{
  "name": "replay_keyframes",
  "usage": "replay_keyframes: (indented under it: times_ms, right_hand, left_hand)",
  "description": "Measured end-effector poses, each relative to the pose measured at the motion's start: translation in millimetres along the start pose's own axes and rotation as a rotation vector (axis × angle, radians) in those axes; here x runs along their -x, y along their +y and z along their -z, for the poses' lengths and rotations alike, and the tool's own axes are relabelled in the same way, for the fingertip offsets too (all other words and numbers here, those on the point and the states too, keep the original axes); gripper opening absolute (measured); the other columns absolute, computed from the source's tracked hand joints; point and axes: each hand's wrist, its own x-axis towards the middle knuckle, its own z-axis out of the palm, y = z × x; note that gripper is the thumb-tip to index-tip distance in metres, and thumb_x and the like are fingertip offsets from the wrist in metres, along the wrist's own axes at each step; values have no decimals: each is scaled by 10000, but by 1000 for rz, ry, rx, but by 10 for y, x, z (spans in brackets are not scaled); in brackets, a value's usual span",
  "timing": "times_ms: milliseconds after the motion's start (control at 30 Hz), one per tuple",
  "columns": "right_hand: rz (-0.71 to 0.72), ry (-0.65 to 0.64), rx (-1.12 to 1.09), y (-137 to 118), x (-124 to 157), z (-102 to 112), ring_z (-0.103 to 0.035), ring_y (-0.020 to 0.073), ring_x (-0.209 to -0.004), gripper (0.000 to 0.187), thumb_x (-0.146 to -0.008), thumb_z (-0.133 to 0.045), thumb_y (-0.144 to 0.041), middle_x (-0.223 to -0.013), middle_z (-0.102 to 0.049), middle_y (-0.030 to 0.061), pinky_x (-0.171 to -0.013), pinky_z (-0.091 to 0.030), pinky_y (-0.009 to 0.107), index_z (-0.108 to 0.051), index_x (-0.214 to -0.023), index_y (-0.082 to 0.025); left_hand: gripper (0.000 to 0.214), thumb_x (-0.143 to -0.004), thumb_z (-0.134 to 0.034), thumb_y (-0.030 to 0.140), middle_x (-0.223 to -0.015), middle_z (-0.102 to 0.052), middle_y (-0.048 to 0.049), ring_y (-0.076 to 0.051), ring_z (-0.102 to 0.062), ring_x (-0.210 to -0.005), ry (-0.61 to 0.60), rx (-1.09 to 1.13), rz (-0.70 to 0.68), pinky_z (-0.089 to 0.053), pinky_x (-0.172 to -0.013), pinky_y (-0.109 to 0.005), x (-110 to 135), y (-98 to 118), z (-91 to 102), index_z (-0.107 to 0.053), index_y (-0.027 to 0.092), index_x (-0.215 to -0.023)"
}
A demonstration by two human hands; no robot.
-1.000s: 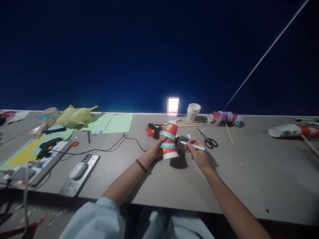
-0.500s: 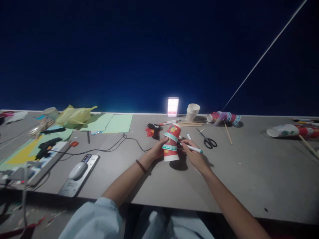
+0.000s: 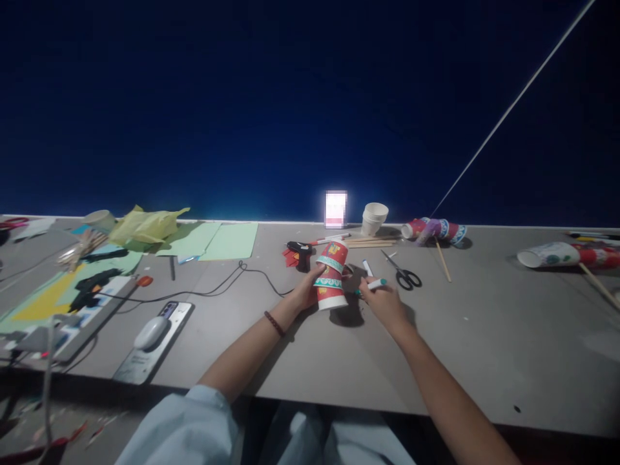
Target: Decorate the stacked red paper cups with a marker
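Observation:
My left hand (image 3: 308, 289) is wrapped round a tilted stack of red paper cups (image 3: 331, 276) with teal-patterned bands, held just above the table. A little to the right, my right hand (image 3: 382, 302) grips a white marker (image 3: 377, 283) with a green end, apart from the cups. Its fingertips point toward the cups, and a bit of green shows near them. Beyond that hand lie black scissors (image 3: 408, 278) and another pen (image 3: 367, 267). A black glue gun (image 3: 300, 250) rests behind the cups; its cord runs left.
White paper cups (image 3: 374, 218) stand at the back beside wooden sticks (image 3: 371, 242) and a bright screen (image 3: 336, 210). Decorated cup pieces (image 3: 448, 231) lie at right. A phone (image 3: 170, 352), power strip (image 3: 92, 323), green paper (image 3: 232, 240) and yellow plastic bag (image 3: 145, 224) are at left.
My right hand has moved slightly right and down, away from the cups, with the marker turned in its fingers. My left hand holds the cups in nearly the same place.

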Motion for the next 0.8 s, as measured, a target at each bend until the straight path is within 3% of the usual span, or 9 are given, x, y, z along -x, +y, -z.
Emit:
replay_keyframes:
  times_ms: [133,300,567,800]
  right_hand:
    - [5,-60,168,-46,14,4,-634,199,-648,320,-881,-445,-299,-664,-693,60,-596,-415,277,-626,-628,-229]
    - [19,-84,209,-32,18,-31,-682,211,-772,274,-898,-447,-288,-874,-764,56,-650,-451,274,-708,-974,-252]
    - [-74,-143,360,-70,-95,-116,-696,218,-758,352,-931,-387,-273,-857,-767,88,-637,-435,281,-735,-908,-230]
    - [-77,-114,213,-47,-63,-77,-666,206,-703,289,-885,-421,-246,-802,-748,56,-596,-427,274,-707,-922,-252]
  left_hand:
    - [418,-806,-667,391,-1082,-723,-193,-287,-700,-979,38,-2,-20,-499,-919,-386,-3,6,-1,-672,64,-1067]
    - [394,-817,-659,396,-992,-738,-187,-273,-717,-878,100,6,-13,-504,-898,-389,-15,-14,45,-674,62,-1024]
    - [365,-836,-631,380,-927,-742,-173,-255,-712,-827,137,13,-12,-509,-869,-374,-22,-11,35,-685,54,-991]
    - [385,-822,-647,393,-894,-742,-173,-256,-714,-800,141,11,-11,-524,-833,-371,-21,-9,5,-682,50,-994]
